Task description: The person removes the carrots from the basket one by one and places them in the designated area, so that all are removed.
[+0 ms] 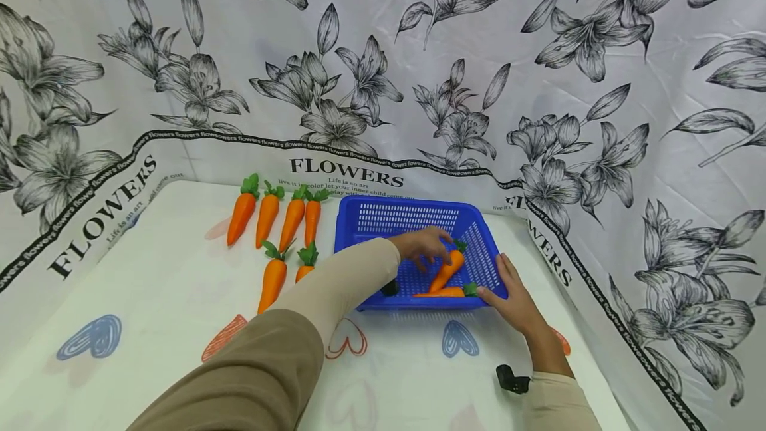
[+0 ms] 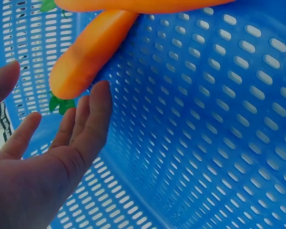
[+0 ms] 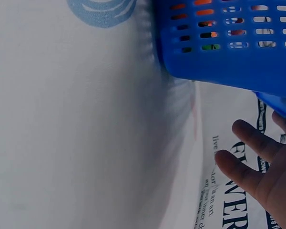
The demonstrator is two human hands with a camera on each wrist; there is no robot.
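A blue perforated plastic basket [image 1: 395,201] stands on the table with two orange carrots inside. One carrot [image 1: 447,271] slants across the basket's right part; the other carrot [image 1: 445,292] lies along the near wall. My left hand [image 1: 426,247] is inside the basket, above the slanted carrot. In the left wrist view the fingers [image 2: 99,112] are parted and bent a little, close to that carrot's leafy end, with nothing gripped. My right hand [image 1: 514,294] rests at the basket's near right corner, thumb on the rim. Its visible fingers [image 3: 250,136] are straight and spread in the right wrist view.
Left of the basket several carrots [image 1: 242,218] lie in a row, leaves pointing away. Nearer lie a carrot [image 1: 273,281] and another carrot [image 1: 303,273], partly hidden by my left sleeve [image 1: 353,285]. A flower-printed cloth [image 1: 335,85] rises behind the white table [image 1: 149,271].
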